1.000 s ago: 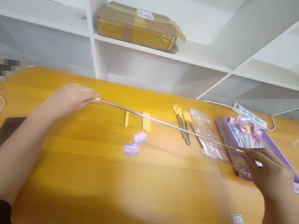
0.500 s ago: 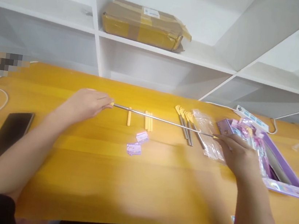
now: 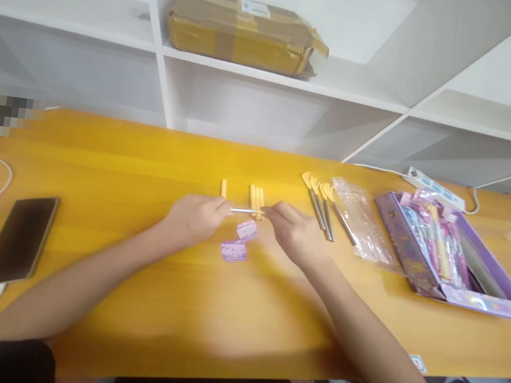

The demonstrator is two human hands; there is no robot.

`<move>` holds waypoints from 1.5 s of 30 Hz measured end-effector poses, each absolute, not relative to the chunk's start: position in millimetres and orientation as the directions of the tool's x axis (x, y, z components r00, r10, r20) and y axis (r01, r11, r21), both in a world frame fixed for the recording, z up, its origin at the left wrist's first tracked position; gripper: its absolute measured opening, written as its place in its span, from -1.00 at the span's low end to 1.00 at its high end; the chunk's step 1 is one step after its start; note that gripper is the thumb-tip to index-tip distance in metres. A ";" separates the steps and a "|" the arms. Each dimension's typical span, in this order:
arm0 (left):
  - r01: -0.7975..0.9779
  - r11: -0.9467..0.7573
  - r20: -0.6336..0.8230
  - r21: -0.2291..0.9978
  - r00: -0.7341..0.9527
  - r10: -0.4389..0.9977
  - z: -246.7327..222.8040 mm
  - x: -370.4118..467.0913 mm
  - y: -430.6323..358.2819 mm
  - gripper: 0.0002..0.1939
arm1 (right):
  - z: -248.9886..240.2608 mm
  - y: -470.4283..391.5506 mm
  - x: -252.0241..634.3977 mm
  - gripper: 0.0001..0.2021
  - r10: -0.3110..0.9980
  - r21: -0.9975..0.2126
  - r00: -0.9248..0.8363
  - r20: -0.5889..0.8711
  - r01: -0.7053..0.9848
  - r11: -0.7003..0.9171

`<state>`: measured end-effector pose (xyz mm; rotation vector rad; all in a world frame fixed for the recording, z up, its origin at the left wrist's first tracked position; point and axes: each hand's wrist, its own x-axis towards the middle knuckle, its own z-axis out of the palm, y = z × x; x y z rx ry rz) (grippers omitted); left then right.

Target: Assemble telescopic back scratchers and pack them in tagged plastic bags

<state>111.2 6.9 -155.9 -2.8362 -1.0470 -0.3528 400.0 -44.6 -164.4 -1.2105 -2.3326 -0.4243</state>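
Note:
Out in front of me, over the table, a short metal telescopic rod (image 3: 243, 211) runs level between my two hands. My left hand (image 3: 200, 217) is closed on its left end, and my right hand (image 3: 292, 229) pinches the right end. The fingers cover both tips. Just behind the rod lie several yellow tubes (image 3: 256, 195) side by side, with a single yellow tube (image 3: 223, 188) apart to their left. Small purple cards (image 3: 233, 251) rest below the rod. To the right of my right hand are several metal rods with yellow claw-shaped heads (image 3: 322, 203), like back scratchers.
Clear plastic bags (image 3: 364, 225) lie beside an open purple box (image 3: 425, 258) of wrapped items at right. A power strip (image 3: 437, 189) is behind it. At left lies a phone (image 3: 18, 242) with a white cable. A taped carton (image 3: 243, 33) sits on the shelf.
My hands have come in from far apart to close together. The rod between them, long and drawn out before, is now collapsed to a short length.

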 end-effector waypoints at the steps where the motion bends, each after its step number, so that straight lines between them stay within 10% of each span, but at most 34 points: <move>1: 0.650 -0.760 0.248 -0.008 0.737 0.629 -156.8 110.4 7.1 -0.63 | -166.2 -44.3 390.9 -0.65 0.674 0.051 -0.495 0.548 0.824 0.564; 13: 0.623 -0.781 0.227 -0.047 0.768 0.599 -159.4 105.7 13.5 -0.70 | -183.6 -41.4 390.1 -0.77 0.709 -0.140 -0.393 0.586 0.812 0.566; 45: 0.816 -0.563 -0.235 -0.132 0.526 0.818 -149.6 112.3 16.9 -0.68 | -212.3 -34.3 393.7 -0.84 0.574 0.043 -0.512 0.638 0.769 0.638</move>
